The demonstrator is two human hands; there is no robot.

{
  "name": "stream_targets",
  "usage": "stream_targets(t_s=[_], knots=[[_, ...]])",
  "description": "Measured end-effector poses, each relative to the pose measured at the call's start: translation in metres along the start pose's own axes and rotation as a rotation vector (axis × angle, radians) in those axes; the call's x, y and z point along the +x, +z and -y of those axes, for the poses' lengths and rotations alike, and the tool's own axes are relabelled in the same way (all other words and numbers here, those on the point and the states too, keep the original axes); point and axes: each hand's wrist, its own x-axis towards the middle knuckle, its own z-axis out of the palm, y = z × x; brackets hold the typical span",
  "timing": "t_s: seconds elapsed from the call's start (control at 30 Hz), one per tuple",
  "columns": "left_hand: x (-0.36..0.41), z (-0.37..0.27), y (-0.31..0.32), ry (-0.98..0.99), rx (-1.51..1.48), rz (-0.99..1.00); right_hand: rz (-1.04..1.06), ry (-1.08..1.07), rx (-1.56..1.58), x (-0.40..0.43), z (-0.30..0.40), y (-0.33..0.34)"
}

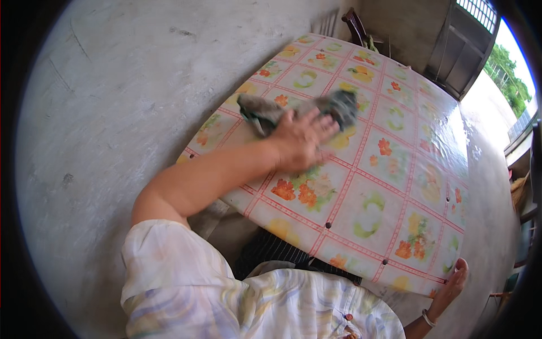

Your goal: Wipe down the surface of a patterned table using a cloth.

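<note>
A crumpled grey-green cloth point(345, 108) lies on a table covered with a floral, fruit-patterned plastic tablecloth point(368, 212). My left hand point(300, 142) presses down on the cloth, its fingers over the near side and blurred by motion. Folds of the cloth stick out to the left and beyond the fingertips. At the near right corner of the table, my right hand point(455, 279) rests against the edge, a light bangle point(428, 318) on its wrist. No object shows in it, and part of its palm side is hidden.
A bare plaster wall point(118, 106) runs close along the table's left side. A dark wooden chair point(355, 26) stands past the far end. Beyond the far right corner is a metal door point(459, 48), with daylight outside. Small dark spots dot the tablecloth.
</note>
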Motion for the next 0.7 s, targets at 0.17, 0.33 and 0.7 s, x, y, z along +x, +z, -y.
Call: stream_targets(t_s=[0.17,0.33,0.7], knots=[[-0.085,-0.058,-0.015,0.256,-0.126,-0.005,0.027,-0.008,-0.024,-0.001,0.0,0.0],[-0.138,-0.021,-0.016,-0.208,0.022,0.018,0.047,0.068,0.037,0.0,0.006,0.002],[-0.063,0.106,0.002,-0.524,0.0,0.003,0.052,0.047,-0.009,0.002,0.006,0.0]])
